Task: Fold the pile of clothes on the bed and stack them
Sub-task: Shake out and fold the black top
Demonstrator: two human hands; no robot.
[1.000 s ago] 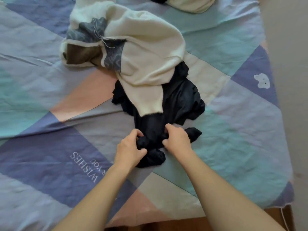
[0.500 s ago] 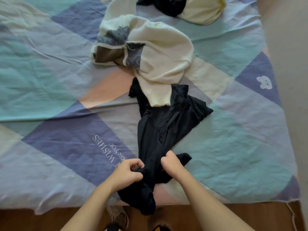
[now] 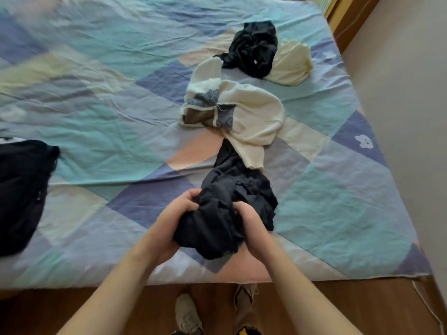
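A crumpled black garment (image 3: 227,201) is bunched near the bed's front edge. My left hand (image 3: 169,223) grips its left side and my right hand (image 3: 249,218) grips its right side. The garment's far end still runs under a cream sweater with grey patches (image 3: 251,117) lying behind it. Farther back lie another crumpled black garment (image 3: 254,49) and a pale yellow garment (image 3: 290,66). A flat dark garment (image 3: 21,189) rests at the left edge of the view.
The bed (image 3: 96,93) carries a patchwork sheet of blue, teal, lilac and peach. Its front edge meets a wooden floor (image 3: 72,305), where two shoes (image 3: 215,308) stand. A beige wall (image 3: 411,117) runs along the right side.
Both hands have pulled the black garment toward the bed's front edge and gathered it into a bunch. The view has drawn back, showing more of the bed and the dark garment at left.
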